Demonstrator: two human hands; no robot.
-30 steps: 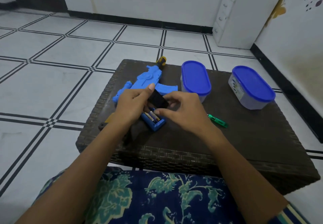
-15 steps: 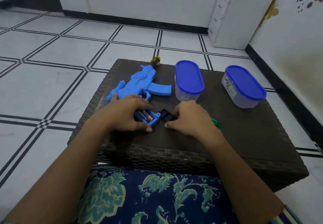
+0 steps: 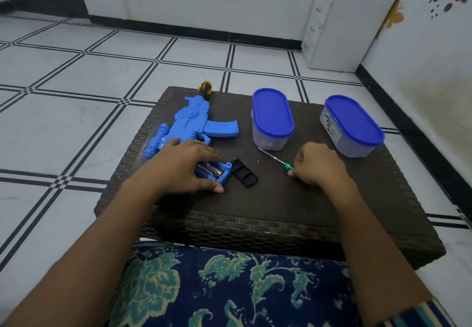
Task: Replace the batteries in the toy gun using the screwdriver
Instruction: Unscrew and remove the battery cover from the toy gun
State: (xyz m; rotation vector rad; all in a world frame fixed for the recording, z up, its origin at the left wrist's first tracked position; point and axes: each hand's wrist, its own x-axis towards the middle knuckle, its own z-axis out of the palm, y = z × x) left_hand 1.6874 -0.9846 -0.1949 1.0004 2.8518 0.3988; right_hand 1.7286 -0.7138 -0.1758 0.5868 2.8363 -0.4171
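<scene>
As right hand (image 3: 319, 166) grips slim screwdriver (image 3: 275, 158), woven table (image 3: 281, 199)

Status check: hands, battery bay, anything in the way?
Left hand flat on toy gun. Right hand grips screwdriver. Batteries exposed, cover off alongside. Nothing blocking.

Head view: sat above the person's lap, facing forward and down.
Nearness: close, the woven table (image 3: 255, 227) filled mid-frame, tiled floor (image 3: 76, 84) beyond.

No legible text; label on right container (image 3: 332, 125) too blurred to read.
</scene>
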